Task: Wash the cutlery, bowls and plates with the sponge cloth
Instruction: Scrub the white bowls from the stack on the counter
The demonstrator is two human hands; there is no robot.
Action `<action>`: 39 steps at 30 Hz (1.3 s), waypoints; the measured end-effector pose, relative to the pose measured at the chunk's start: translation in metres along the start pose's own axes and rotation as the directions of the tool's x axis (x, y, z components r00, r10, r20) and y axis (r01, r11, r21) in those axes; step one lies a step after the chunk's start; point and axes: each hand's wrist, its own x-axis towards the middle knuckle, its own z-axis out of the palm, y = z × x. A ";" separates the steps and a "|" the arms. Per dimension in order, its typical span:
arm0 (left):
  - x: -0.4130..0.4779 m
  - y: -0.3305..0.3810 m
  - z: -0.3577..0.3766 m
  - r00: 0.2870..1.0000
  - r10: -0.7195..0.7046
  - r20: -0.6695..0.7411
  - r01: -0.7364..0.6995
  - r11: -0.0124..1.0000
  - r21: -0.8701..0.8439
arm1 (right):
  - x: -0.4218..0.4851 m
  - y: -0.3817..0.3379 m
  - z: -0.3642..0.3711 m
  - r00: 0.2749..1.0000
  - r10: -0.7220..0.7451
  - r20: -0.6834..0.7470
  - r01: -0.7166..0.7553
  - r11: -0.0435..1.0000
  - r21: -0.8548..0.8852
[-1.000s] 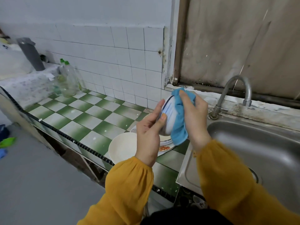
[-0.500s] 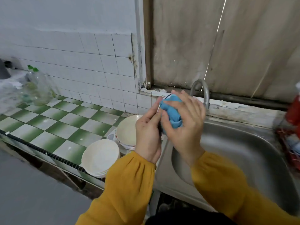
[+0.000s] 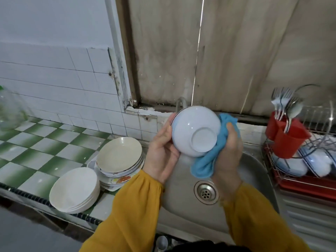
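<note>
- I saw the bowl [image 3: 192,128] above the sink [image 3: 252,171], with the sponge cloth [image 3: 203,166] at its right.
- Plate stacks [image 3: 119,155] sat on the counter [image 3: 45,153] left of the sink; the dish rack [image 3: 305,184] stood right.

My round white bowl [image 3: 195,130] is tipped, bottom facing me, with the soft blue cloth [image 3: 203,164] bunched against its side.

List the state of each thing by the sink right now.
Bowl, held over the sink, base facing the camera.
Sponge cloth, bunched against the bowl's side.
Left hand, gripping the bowl's rim.
Right hand, gripping the sponge cloth.
Plates, stacked on the counter.
Forks, upright in the red holder.
</note>
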 end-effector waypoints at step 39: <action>-0.024 -0.107 0.055 0.994 0.018 -0.107 0.074 0.606 0.792 | 0.066 -0.061 -0.114 0.774 -0.306 0.554 0.364 0.931 0.006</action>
